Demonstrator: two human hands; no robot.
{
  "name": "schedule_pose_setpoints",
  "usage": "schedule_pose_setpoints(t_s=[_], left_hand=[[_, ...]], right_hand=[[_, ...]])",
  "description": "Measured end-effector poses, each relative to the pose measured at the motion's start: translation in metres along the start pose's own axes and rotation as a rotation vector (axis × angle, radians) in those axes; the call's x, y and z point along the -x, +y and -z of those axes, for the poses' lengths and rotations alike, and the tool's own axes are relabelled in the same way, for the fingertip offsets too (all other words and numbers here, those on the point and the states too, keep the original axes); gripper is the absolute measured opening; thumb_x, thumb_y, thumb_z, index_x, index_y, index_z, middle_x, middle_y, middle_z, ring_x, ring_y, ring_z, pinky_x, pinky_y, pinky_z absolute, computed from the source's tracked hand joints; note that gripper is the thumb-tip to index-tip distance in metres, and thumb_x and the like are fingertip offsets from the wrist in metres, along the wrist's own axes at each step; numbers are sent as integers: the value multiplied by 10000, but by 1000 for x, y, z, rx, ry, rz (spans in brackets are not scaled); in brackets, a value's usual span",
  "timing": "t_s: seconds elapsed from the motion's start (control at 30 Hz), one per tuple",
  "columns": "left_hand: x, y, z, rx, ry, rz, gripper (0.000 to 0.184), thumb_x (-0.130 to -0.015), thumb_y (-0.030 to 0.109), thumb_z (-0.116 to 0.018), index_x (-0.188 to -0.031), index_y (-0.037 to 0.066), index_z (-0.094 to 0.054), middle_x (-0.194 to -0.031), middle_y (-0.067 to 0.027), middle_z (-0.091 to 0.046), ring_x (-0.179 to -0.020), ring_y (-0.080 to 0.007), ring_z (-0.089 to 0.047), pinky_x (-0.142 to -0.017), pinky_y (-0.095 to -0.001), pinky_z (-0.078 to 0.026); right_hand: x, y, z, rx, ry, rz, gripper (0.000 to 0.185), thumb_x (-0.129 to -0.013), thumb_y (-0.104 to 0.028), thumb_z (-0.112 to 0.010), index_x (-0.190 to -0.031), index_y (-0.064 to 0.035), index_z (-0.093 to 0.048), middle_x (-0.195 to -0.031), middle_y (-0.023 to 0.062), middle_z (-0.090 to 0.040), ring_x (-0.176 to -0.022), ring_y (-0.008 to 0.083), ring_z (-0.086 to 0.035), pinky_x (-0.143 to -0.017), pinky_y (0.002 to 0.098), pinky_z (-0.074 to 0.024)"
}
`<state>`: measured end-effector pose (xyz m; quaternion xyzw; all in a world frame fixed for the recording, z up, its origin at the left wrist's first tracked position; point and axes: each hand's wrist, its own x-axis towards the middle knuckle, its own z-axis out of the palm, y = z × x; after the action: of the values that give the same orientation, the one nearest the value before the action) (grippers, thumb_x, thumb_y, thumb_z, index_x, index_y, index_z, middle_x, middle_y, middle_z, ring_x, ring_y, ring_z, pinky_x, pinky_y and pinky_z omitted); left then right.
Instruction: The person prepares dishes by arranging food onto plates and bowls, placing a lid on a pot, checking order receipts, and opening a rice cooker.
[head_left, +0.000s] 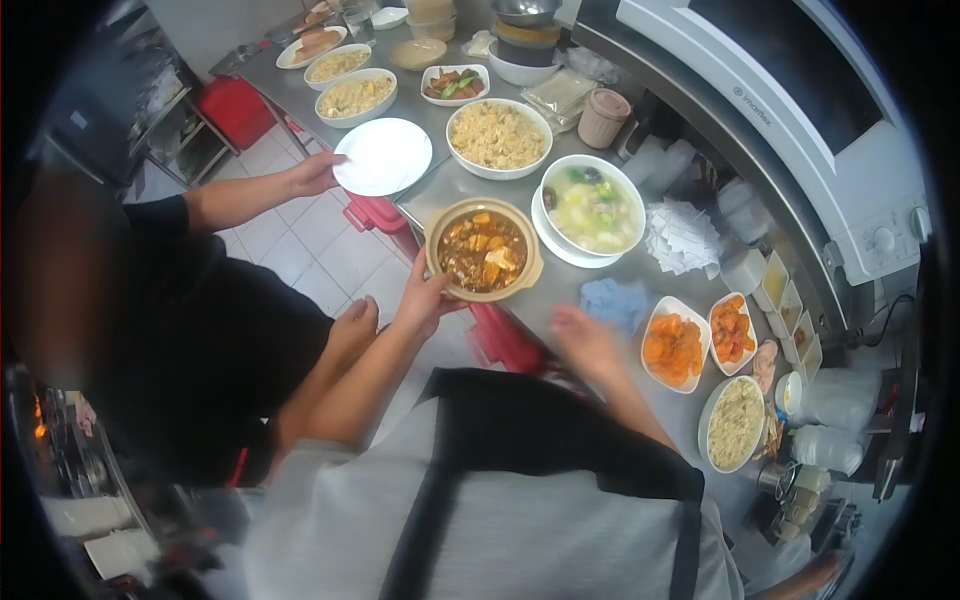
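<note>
My left hand (430, 298) grips the near left side of a tan clay pot (534, 272), held at the counter's edge. Brown sauce with tofu chunks (490, 250) fills the pot. Blurred by motion, my right hand (586, 338) hovers by the counter edge beside a folded blue cloth (612, 303); its fingers are not clear. Just beyond the pot, a white bowl of soup (592, 205) with greens and dark mushroom pieces rests on a white plate (572, 256).
At left, a person in black holds out a white plate (383, 157). Fried rice bowls (499, 138) line the steel counter (455, 185). Orange-coated food fills two white dishes (675, 346) at right, near paper slips (682, 238) and a white microwave (880, 200). Red bins (503, 338) stand below.
</note>
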<state>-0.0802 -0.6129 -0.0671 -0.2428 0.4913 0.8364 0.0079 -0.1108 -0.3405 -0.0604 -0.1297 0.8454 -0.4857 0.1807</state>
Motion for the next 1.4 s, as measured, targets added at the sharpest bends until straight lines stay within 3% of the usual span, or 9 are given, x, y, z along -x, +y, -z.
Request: schedule_pose_setpoints(t_s=[0.2,0.33,0.57,0.73,0.93,1.07,1.13,1.33,1.4], left_hand=[[23,33,3,85,80,-1,629,-864,59,-465,-1402,216,-179,-1087,-127,-544,-770,-248,-642,-593,-339,-572],[-10,66,13,-5,158,-183,495,-879,66,-413,-1343,161,-269,-1140,-129,-509,-809,-277,-633,-647,-355,-578],[-115,103,56,100,252,-343,594,-877,32,-436,-1387,210,-189,-1197,-149,-467,-790,-266,-628,-578,-347,-569],[-182,133,89,76,242,-272,625,-880,37,-464,-1403,220,-176,-1176,-125,-495,-766,-225,-627,-568,-357,-558],[-199,163,121,-212,209,-225,595,-897,100,-508,-1412,133,-211,-841,-114,-591,-613,-179,-603,-490,-257,-499],[-194,166,149,-433,222,-220,455,-860,158,-607,-1270,42,-449,-676,-57,-567,-551,-155,-552,-502,-227,-458],[-186,161,167,-826,204,-420,456,-788,149,-684,-1197,51,-506,-799,-90,-572,-708,-176,-573,-587,-268,-485],[-155,140,160,-851,270,-722,498,-665,104,-755,-1120,66,-555,-1154,-147,-471,-1026,-261,-489,-749,-339,-475],[-151,151,166,-961,362,-801,461,-667,69,-723,-1098,55,-561,-1139,-160,-478,-1034,-281,-484,-790,-345,-460]], right_hand=[[7,-4,16,-100,-191,107,306,-827,-119,-615,-1120,-37,-579,-959,83,-624,-838,128,-585,-754,261,-478],[9,-25,30,-239,-227,153,302,-832,-99,-609,-1127,-41,-581,-976,72,-627,-853,124,-582,-755,256,-468],[-43,-109,47,-117,-113,433,296,-797,-58,-627,-1092,-55,-609,-940,85,-645,-846,155,-610,-725,266,-469],[-157,-182,22,78,-59,614,264,-787,-92,-635,-1048,-53,-620,-943,112,-637,-857,228,-617,-732,305,-482],[-370,-234,-39,476,-5,821,204,-764,-131,-613,-946,-40,-628,-953,139,-608,-880,326,-584,-778,385,-472],[-504,-255,-94,697,17,686,191,-750,-126,-602,-913,-28,-626,-969,152,-602,-893,338,-588,-796,395,-478],[-560,-256,-117,833,41,655,189,-756,-119,-583,-917,-34,-633,-975,154,-609,-899,337,-596,-797,403,-484],[-656,-227,-171,1083,-34,506,209,-766,-107,-535,-943,-70,-640,-926,176,-634,-878,334,-609,-776,417,-481],[-664,-235,-168,1082,26,481,209,-772,-118,-530,-943,-74,-642,-929,180,-638,-868,334,-612,-763,421,-483]])
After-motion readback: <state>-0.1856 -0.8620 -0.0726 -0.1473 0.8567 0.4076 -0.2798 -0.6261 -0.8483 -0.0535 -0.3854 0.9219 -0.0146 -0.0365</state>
